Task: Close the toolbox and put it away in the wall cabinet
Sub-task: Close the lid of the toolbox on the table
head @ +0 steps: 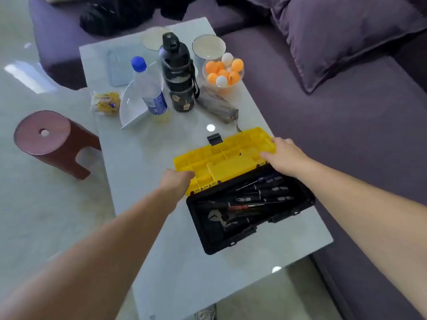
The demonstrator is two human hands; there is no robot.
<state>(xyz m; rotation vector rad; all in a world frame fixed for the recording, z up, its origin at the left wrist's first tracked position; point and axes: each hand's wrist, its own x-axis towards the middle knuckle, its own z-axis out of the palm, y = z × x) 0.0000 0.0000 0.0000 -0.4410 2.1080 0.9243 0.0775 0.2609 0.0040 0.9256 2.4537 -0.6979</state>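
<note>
An open toolbox stands on the glass coffee table (150,227). Its black base (231,243) holds screwdrivers and pliers. Its yellow lid (221,160) is swung back, with a black latch at its far edge. My left hand (176,181) grips the lid's left end. My right hand (283,155) grips the lid's right end. No wall cabinet is in view.
Behind the toolbox stand a black flask (179,77), a water bottle (150,88), a white dish (131,107), a bowl of ping-pong balls (223,71), a grey pouch (217,103) and a yellow packet (106,103). A purple sofa (346,100) runs along the right. A red stool (46,139) stands left.
</note>
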